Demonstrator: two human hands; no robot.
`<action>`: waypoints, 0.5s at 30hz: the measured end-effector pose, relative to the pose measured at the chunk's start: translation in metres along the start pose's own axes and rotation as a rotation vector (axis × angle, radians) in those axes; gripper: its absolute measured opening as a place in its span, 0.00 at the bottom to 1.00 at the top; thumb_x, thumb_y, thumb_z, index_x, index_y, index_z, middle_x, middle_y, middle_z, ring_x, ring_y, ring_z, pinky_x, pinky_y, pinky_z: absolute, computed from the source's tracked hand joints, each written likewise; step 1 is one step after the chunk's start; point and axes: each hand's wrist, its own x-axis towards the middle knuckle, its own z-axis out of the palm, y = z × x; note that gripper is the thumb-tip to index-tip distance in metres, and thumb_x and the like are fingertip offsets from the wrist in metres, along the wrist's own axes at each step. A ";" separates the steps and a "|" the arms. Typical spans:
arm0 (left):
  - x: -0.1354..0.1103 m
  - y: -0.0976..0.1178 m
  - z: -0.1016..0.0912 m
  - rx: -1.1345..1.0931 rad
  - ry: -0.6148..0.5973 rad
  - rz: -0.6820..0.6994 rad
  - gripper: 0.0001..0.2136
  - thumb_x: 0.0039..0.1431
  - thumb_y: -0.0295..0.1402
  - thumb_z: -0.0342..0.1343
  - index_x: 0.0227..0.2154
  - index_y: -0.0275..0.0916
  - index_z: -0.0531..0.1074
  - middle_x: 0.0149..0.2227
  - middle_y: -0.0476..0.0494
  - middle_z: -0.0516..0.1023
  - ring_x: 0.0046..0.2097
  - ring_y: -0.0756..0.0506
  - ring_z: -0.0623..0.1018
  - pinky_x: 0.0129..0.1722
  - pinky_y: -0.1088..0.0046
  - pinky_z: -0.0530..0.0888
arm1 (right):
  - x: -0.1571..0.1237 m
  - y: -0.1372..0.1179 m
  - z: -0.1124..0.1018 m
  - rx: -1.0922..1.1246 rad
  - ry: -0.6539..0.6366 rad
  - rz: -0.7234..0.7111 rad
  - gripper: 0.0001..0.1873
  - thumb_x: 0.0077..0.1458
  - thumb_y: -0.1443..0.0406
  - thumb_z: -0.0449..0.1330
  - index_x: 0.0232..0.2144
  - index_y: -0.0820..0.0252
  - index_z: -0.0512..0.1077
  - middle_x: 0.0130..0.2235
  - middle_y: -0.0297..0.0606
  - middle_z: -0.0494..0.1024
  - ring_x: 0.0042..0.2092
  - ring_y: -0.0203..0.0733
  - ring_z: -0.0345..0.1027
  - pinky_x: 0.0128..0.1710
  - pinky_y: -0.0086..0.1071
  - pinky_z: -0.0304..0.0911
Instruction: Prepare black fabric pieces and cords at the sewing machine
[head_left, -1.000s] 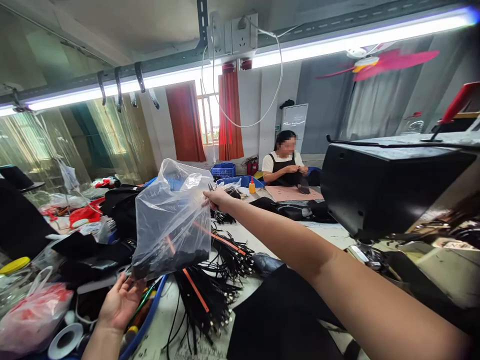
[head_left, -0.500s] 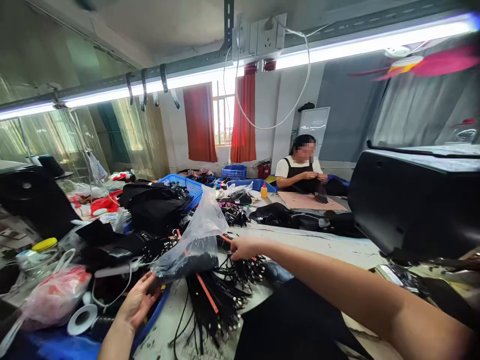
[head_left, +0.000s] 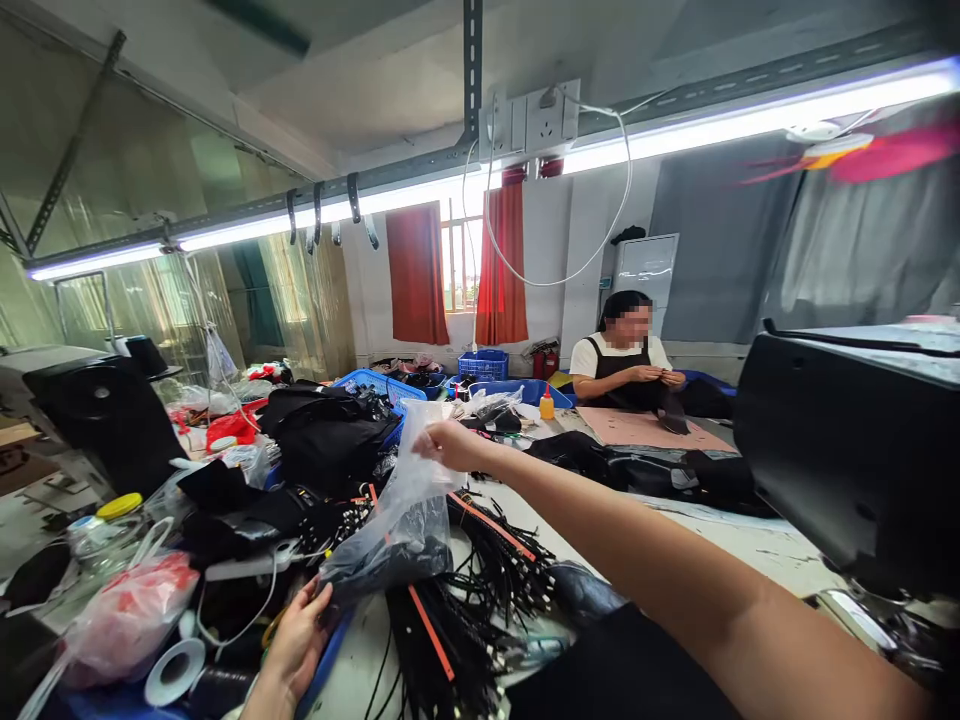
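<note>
A clear plastic bag [head_left: 409,500] with dark contents in its lower part is stretched between my hands. My right hand [head_left: 451,445] is closed, pinching the bag near its upper end. At the lower left corner, my left hand [head_left: 298,635] has its thumb and fingers closed on the bag. Beneath and beside the bag lie bundles of thin black cords [head_left: 469,640] with pale tips and orange strips among them. Black fabric [head_left: 622,670] lies at the front, below my right forearm.
To the left are a pinkish plastic bag [head_left: 127,615], a white spool [head_left: 175,672] and a jar with a yellow lid [head_left: 112,530]. A black machine [head_left: 847,450] stands at right. Across the table, a person [head_left: 622,360] handles dark material near a yellow bottle [head_left: 547,405].
My right hand has moved up and left from the cord bundle to the bag's upper part. My left hand stays at the bag's lower corner. The view has shifted slightly.
</note>
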 end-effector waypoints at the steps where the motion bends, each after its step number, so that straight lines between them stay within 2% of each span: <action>1: -0.001 0.000 0.001 -0.019 0.003 0.014 0.11 0.57 0.15 0.54 0.38 0.37 0.71 0.29 0.47 0.81 0.27 0.49 0.81 0.25 0.78 0.77 | 0.006 -0.007 0.004 -0.012 -0.088 -0.059 0.12 0.52 0.60 0.67 0.36 0.61 0.77 0.38 0.37 0.79 0.40 0.41 0.72 0.44 0.37 0.67; 4: -0.005 0.002 0.007 -0.090 0.016 0.052 0.11 0.58 0.15 0.53 0.37 0.38 0.70 0.28 0.49 0.80 0.26 0.52 0.80 0.25 0.80 0.77 | 0.013 -0.034 0.023 -0.064 -0.275 -0.185 0.16 0.35 0.56 0.75 0.24 0.58 0.78 0.31 0.36 0.80 0.44 0.49 0.71 0.49 0.40 0.61; 5: -0.007 0.003 0.009 -0.115 0.016 0.062 0.10 0.58 0.15 0.52 0.36 0.37 0.70 0.27 0.49 0.80 0.26 0.52 0.80 0.25 0.81 0.76 | 0.013 -0.044 0.028 -0.076 -0.311 -0.211 0.15 0.34 0.56 0.75 0.21 0.58 0.77 0.30 0.38 0.80 0.47 0.52 0.69 0.51 0.43 0.58; 7: -0.010 0.007 0.017 -0.160 -0.002 0.082 0.09 0.59 0.16 0.51 0.34 0.36 0.71 0.27 0.49 0.80 0.26 0.52 0.80 0.26 0.80 0.77 | 0.013 -0.059 0.032 -0.069 -0.379 -0.239 0.12 0.43 0.58 0.72 0.20 0.59 0.76 0.29 0.40 0.80 0.48 0.53 0.68 0.53 0.44 0.56; 10: -0.013 0.019 0.031 -0.215 -0.062 0.128 0.09 0.61 0.18 0.51 0.36 0.38 0.72 0.30 0.48 0.80 0.28 0.51 0.80 0.28 0.77 0.78 | 0.014 -0.067 0.025 0.015 -0.458 -0.226 0.11 0.56 0.57 0.62 0.31 0.59 0.77 0.35 0.40 0.80 0.44 0.47 0.71 0.47 0.38 0.61; 13: -0.013 0.032 0.044 -0.247 -0.116 0.166 0.10 0.61 0.21 0.51 0.40 0.40 0.72 0.34 0.47 0.81 0.31 0.49 0.81 0.30 0.73 0.79 | 0.010 -0.058 0.017 0.115 -0.482 -0.141 0.20 0.54 0.54 0.64 0.45 0.59 0.73 0.44 0.39 0.78 0.41 0.41 0.72 0.41 0.34 0.66; 15: -0.014 0.039 0.049 -0.261 -0.130 0.184 0.10 0.61 0.21 0.51 0.40 0.41 0.73 0.34 0.47 0.81 0.31 0.49 0.81 0.30 0.73 0.79 | 0.004 -0.047 0.015 0.164 -0.503 -0.035 0.19 0.54 0.56 0.65 0.44 0.62 0.72 0.39 0.37 0.77 0.35 0.38 0.72 0.35 0.32 0.68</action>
